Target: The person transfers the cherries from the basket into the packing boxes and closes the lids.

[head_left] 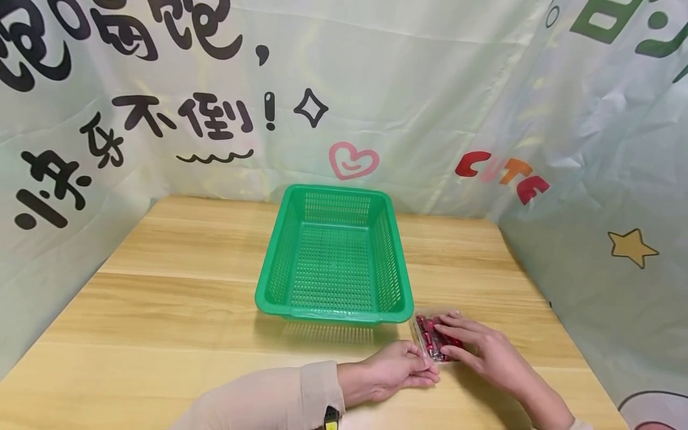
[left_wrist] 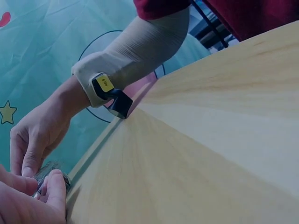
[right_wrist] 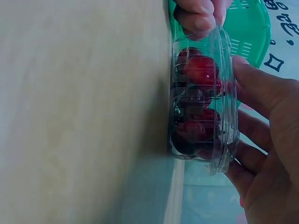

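A clear plastic clamshell box [head_left: 428,339] of dark red, round, glossy fruit [right_wrist: 201,70], cherry-like, lies on the table at the basket's near right corner. My left hand [head_left: 395,369] pinches the box's near left corner at the lid's rim; in the right wrist view those fingertips [right_wrist: 202,21] show at the box's end. From the right, my right hand [head_left: 489,352] rests on top of the lid with fingers spread and the thumb toward the near edge. The lid [right_wrist: 228,107] sits over the fruit. In the left wrist view both hands mostly hide the box.
A green perforated plastic basket [head_left: 404,280], with nothing in it, stands mid-table beyond my hands. The wooden table [head_left: 188,286] meets a printed cloth backdrop [head_left: 430,89] at the back and both sides.
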Demonstrator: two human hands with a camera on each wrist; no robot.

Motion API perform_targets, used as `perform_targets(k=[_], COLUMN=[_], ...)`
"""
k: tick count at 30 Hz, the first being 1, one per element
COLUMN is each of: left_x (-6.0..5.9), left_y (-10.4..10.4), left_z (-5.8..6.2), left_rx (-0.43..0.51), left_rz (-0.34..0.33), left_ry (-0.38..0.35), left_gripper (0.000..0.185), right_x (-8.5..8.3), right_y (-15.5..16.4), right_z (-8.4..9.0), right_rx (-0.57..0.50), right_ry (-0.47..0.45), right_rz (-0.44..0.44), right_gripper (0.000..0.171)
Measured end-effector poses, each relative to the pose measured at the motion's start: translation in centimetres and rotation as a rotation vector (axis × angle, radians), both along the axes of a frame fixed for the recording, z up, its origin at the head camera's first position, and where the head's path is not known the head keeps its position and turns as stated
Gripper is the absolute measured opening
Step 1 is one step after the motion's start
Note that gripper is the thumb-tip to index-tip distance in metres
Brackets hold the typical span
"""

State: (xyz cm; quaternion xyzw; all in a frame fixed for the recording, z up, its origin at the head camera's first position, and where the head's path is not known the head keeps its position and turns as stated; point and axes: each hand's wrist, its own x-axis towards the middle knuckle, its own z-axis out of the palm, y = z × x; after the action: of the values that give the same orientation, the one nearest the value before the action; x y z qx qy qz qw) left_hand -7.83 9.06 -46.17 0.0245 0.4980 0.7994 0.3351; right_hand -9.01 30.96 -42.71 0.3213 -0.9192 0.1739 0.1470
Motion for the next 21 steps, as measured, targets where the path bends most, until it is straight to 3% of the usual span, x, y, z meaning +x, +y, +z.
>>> perform_targets(k=[7,11,14,16,18,21], left_x=[0.0,0.0,0.0,-0.2,-0.4,-0.7], left_y=[0.0,-0.1,-0.5,-0.8,-1.1,-1.5], left_z=[0.0,0.2,0.7,1.2,1.8,2.7], left_rx=[-0.021,-0.115,-0.238,-0.338,-0.466,-0.693], left_rz=[0.002,-0.036,-0.142,-0.237,-0.324,-0.401], left_ry=[0.004,0.086,0.206,0.302,0.421,0.661], left_gripper=[0.007,0.006,0.004,0.014,0.022,0.029], right_x=[0.1,0.1,0.0,0.0,0.0,0.3], right_y=[0.0,0.0,0.0,0.0,0.0,0.0], right_z=[0.0,-0.2,-0.1,0.0,0.1,0.4], right_rx=[0.0,0.001,-0.008,-0.012,-0.008,-0.023], right_ry=[0.003,0.004,-0.014,-0.024,-0.03,-0.052], right_rz=[0.0,0.007,-0.001,-0.012,-0.033,-0.092], right_gripper=[0.04,0.042,0.042,0.042,0.042,0.04])
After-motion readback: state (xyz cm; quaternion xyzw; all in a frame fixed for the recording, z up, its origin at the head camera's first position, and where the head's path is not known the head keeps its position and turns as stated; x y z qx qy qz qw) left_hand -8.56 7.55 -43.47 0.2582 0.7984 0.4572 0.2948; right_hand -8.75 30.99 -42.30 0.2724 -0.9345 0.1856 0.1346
